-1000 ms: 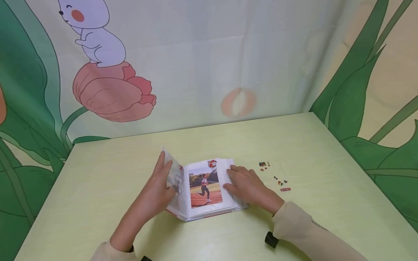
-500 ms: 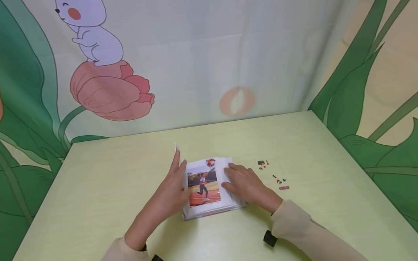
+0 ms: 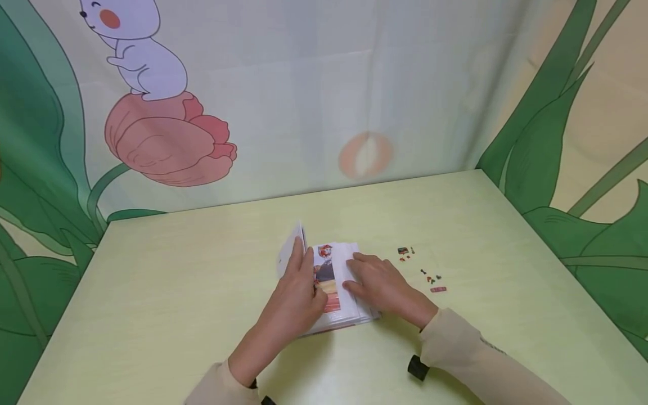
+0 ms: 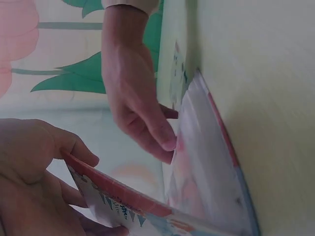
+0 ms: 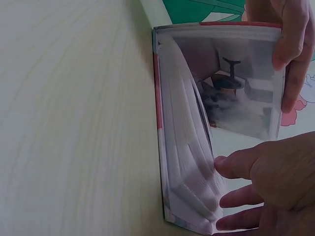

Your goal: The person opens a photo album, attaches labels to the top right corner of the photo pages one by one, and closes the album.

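A small photo album [image 3: 349, 273] lies on the table, its front cover [image 3: 288, 253] standing nearly upright. My left hand [image 3: 291, 301] pinches that cover by its free edge, thumb on the inner side and fingers on the outer. Under it shows a page with a running-track photo [image 3: 332, 302] and a red cartoon sticker [image 3: 325, 251], partly hidden by the left hand. My right hand [image 3: 382, 284] rests its straight fingers on the right edge of the pages. In the right wrist view the cover's inner side carries a greyish picture [image 5: 231, 93] under clear film.
Several tiny stickers [image 3: 430, 279] lie on the table to the right of the right hand, on what looks like a clear sheet. The pale green table [image 3: 177, 281] meets a printed curtain [image 3: 283, 112] at the back.
My left hand has moved right, swinging the cover from leaning left to nearly upright over the photo page. The right hand has stayed in place on the pages.
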The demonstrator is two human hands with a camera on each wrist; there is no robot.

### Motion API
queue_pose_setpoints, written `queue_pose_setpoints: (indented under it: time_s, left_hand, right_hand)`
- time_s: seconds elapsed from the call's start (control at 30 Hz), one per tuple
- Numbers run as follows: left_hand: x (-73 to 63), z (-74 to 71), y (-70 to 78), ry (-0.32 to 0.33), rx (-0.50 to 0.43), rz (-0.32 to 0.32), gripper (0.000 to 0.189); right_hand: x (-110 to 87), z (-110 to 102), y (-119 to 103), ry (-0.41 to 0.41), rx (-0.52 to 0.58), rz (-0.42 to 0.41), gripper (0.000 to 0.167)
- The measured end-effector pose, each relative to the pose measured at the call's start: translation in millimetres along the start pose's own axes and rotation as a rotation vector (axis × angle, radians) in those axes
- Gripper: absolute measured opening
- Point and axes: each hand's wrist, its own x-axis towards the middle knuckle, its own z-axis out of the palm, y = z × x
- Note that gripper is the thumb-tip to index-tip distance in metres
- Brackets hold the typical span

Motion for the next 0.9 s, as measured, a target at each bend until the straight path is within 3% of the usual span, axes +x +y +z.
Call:
queue_pose_setpoints:
  time_s: [0.4,0.9]
  left_hand:
    - [10.9,38.2,-2.7,-0.016,0.108,0.067,0.074]
    - [6.3,45.9,-15.7,-0.068,0.114,0.059,0.081]
  right_hand:
    - [-0.4,-6.4,4.2,0.026,0.012,-0.03,0.048]
    - [0.0,-9.6,1.4,0.024,0.028,-0.034,0.042]
